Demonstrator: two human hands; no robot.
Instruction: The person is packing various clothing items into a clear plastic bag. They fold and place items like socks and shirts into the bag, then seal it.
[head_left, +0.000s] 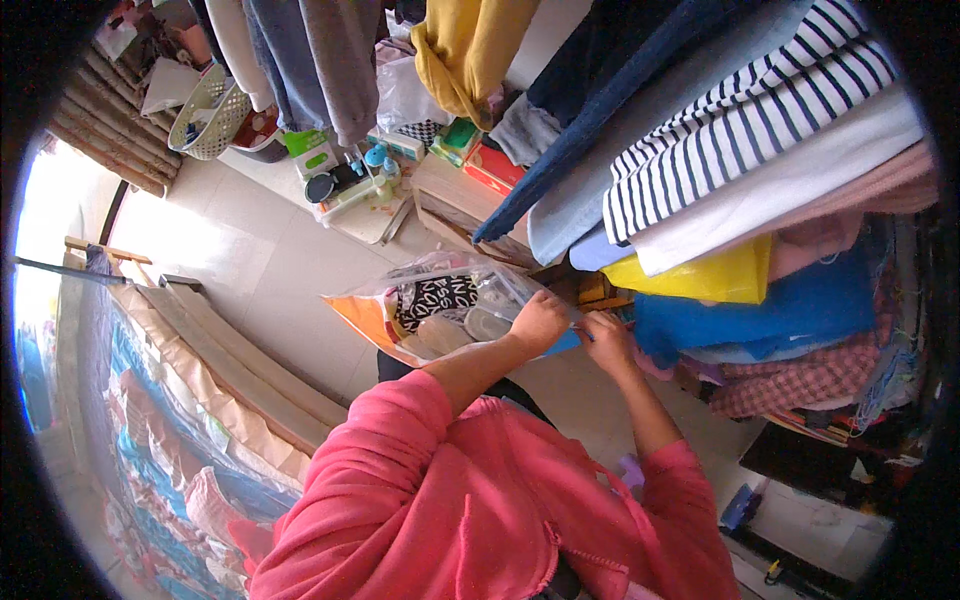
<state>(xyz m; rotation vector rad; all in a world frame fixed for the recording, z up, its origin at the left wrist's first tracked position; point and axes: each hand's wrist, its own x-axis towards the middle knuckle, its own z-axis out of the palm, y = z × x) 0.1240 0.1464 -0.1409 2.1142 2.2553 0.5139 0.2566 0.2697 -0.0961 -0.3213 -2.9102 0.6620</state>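
In front of me is a large clear plastic bag (450, 268) with an orange printed panel. My left hand (541, 322) grips its edge at the right end. Just beside it, my right hand (606, 341) pinches the same edge, close to a blue part of the bag. Through the clear plastic show a black item with white lettering (442, 294) and some pale, rounded, see-through pieces (486, 324) that look like plastic containers. The fingertips of both hands are partly hidden by the hands themselves.
Clothes hang overhead, among them a striped black-and-white garment (720, 142) and a yellow one (472, 52). Folded fabrics (757, 315) fill the right side. Bottles and boxes crowd a low table (367, 225). A plastic basket (210, 112) stands at back left, a bed with blue bedding (172, 420) at left.
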